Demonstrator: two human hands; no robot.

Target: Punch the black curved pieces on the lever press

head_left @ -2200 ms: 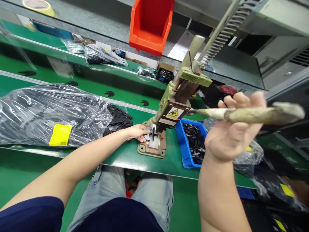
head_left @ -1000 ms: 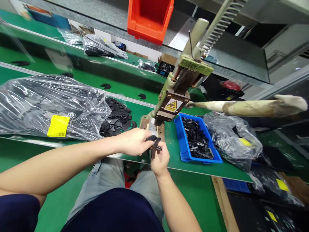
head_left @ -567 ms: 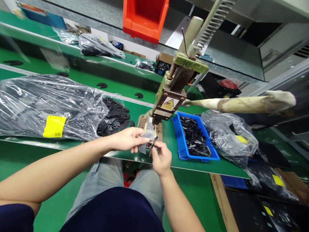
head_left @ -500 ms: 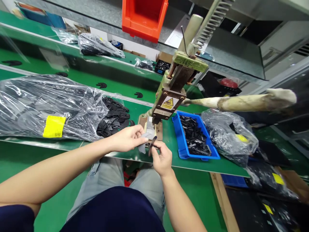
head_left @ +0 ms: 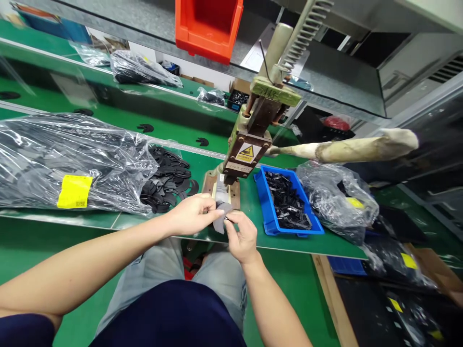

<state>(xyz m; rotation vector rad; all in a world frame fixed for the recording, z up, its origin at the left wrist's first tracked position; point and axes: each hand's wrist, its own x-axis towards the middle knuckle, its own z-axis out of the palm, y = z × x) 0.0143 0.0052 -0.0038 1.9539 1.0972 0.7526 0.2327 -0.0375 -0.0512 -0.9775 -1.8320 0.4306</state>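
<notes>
A curved grey part (head_left: 220, 222) is pinched between the thumb and fingers of my left hand (head_left: 195, 214). My right hand (head_left: 243, 236) meets it from the right, its fingertips pressed together on a small dark piece that they mostly hide. Both hands are just in front of the base (head_left: 235, 193) of a green hand press (head_left: 247, 144). Left of the press, a pile of dark curved parts (head_left: 168, 178) spills from a clear plastic bag (head_left: 104, 140). To its right is a blue bin (head_left: 269, 224) of small black parts (head_left: 289, 202).
The press lever (head_left: 347, 148) sticks out to the right, above another plastic bag (head_left: 334, 202). An orange bin (head_left: 208, 48) sits on the shelf overhead. Behind the press, dark parts (head_left: 145, 127) lie spaced along a green strip (head_left: 119, 113).
The dark curved strip in my right hand has turned and now lies against the grey part, mostly hidden. The whole view has shifted slightly.
</notes>
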